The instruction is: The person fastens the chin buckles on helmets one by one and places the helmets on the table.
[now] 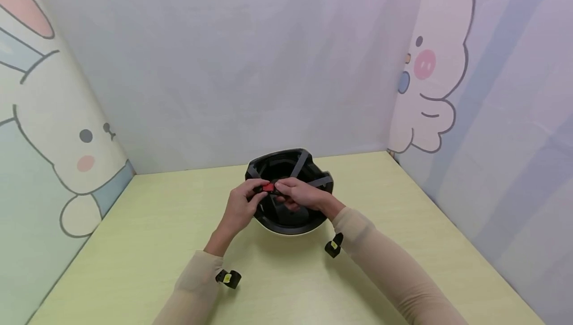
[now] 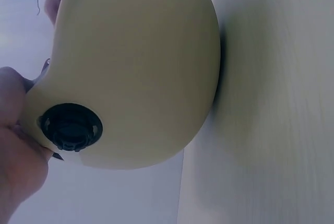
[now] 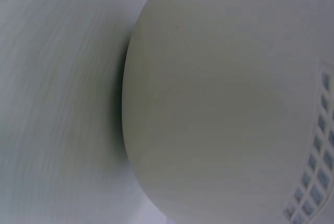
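Note:
A cream helmet (image 1: 290, 230) lies upside down on the table, its black lining and grey straps facing up. Above its opening, my left hand (image 1: 241, 205) pinches a red and black strap buckle (image 1: 268, 187) between thumb and fingers. From the other side my right hand (image 1: 306, 195) grips the strap end at the buckle, thumb on top and fingers curled below. Whether the buckle's halves are joined cannot be told. The left wrist view shows the helmet's outer shell (image 2: 141, 67) with a round black knob (image 2: 71, 127); the right wrist view shows smooth shell (image 3: 219, 104) and a vent grille (image 3: 315, 166).
The helmet stands on a pale yellow table (image 1: 179, 215), near its back edge. A grey-white wall (image 1: 233, 76) rises behind. Side panels carry a cartoon rabbit (image 1: 80, 141) on the left and a white cartoon figure (image 1: 438, 66) on the right. Both wrists wear small black cameras.

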`<state>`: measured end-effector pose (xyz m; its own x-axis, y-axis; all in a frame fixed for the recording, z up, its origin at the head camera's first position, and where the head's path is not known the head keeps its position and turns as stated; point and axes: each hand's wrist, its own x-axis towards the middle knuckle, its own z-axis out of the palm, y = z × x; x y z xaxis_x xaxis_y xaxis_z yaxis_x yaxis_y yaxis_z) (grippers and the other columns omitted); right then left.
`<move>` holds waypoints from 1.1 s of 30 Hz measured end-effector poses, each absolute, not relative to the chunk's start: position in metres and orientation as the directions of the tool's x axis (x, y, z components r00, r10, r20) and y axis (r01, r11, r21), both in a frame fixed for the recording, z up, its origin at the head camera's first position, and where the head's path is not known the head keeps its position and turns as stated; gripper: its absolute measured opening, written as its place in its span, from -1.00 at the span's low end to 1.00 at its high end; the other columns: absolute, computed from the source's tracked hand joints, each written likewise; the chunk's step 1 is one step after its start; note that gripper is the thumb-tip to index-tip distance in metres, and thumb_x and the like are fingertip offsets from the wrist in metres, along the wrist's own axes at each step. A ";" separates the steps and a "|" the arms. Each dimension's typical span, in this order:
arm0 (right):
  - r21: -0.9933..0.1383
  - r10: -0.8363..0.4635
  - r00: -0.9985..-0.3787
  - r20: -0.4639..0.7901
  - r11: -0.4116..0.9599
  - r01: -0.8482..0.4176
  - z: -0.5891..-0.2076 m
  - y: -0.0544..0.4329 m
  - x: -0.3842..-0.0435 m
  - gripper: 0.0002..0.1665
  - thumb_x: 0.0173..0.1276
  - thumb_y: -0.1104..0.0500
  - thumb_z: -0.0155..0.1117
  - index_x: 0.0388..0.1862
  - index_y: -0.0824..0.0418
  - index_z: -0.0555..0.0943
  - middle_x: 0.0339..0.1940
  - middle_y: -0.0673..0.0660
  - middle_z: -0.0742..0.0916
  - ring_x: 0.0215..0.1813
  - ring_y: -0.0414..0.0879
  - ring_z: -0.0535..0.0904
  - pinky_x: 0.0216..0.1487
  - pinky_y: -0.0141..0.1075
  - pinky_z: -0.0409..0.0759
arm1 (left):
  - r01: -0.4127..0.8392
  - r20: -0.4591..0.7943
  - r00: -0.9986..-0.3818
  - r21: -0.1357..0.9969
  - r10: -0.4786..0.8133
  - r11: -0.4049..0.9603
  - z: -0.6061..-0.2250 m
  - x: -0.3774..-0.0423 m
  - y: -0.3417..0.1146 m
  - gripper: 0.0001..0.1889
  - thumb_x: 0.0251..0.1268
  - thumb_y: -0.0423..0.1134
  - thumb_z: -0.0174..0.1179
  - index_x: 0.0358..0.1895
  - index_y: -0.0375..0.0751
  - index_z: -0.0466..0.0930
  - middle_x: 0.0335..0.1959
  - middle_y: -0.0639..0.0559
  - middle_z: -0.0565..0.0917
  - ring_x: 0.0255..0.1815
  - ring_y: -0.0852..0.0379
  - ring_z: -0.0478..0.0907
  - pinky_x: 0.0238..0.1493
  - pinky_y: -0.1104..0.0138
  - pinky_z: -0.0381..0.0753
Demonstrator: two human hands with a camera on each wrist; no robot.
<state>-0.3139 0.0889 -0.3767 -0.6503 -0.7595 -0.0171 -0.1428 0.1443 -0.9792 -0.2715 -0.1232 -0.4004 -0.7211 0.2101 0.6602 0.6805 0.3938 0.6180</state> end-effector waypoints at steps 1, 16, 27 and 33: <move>-0.980 -0.759 -0.651 -0.014 0.141 -0.143 -0.377 0.089 -0.314 -0.56 0.71 0.02 -0.30 -0.18 0.34 0.37 -0.40 0.08 0.40 -0.63 -0.13 0.18 -0.54 -0.31 0.27 | 0.686 0.666 -0.716 0.613 0.210 0.393 -0.400 -0.271 -0.123 -0.73 0.23 -0.52 0.33 0.00 -0.28 0.69 -0.07 -0.12 0.68 -0.32 0.08 0.61 -0.31 0.35 0.63; -0.984 -0.735 -0.678 0.004 0.120 -0.136 -0.376 0.092 -0.312 -0.54 0.70 0.02 -0.27 -0.13 0.41 0.38 -0.39 0.09 0.44 -0.60 -0.11 0.23 -0.52 -0.29 0.29 | 0.710 0.732 -0.668 0.574 0.134 0.409 -0.401 -0.275 -0.123 -0.70 0.15 -0.43 0.43 -0.03 -0.34 0.67 -0.06 -0.12 0.66 -0.23 0.03 0.69 -0.24 0.21 0.71; -0.983 -0.713 -0.701 0.002 0.126 -0.131 -0.376 0.094 -0.315 -0.37 0.70 -0.05 -0.25 0.04 0.59 0.34 -0.44 0.07 0.45 -0.61 -0.11 0.27 -0.52 -0.28 0.33 | 0.726 0.763 -0.636 0.541 0.114 0.425 -0.403 -0.278 -0.125 -0.68 0.12 -0.52 0.43 -0.02 -0.35 0.68 -0.01 -0.17 0.68 -0.27 -0.01 0.69 -0.29 0.18 0.71; -0.980 -0.683 -0.730 0.011 0.137 -0.142 -0.376 0.095 -0.314 -0.40 0.69 -0.02 -0.20 0.05 0.59 0.39 -0.32 0.27 0.51 -0.59 -0.09 0.33 -0.50 -0.26 0.36 | 0.724 0.763 -0.635 0.535 0.118 0.436 -0.404 -0.279 -0.127 -0.70 0.13 -0.51 0.42 -0.03 -0.36 0.69 -0.01 -0.17 0.68 -0.31 0.01 0.68 -0.29 0.20 0.70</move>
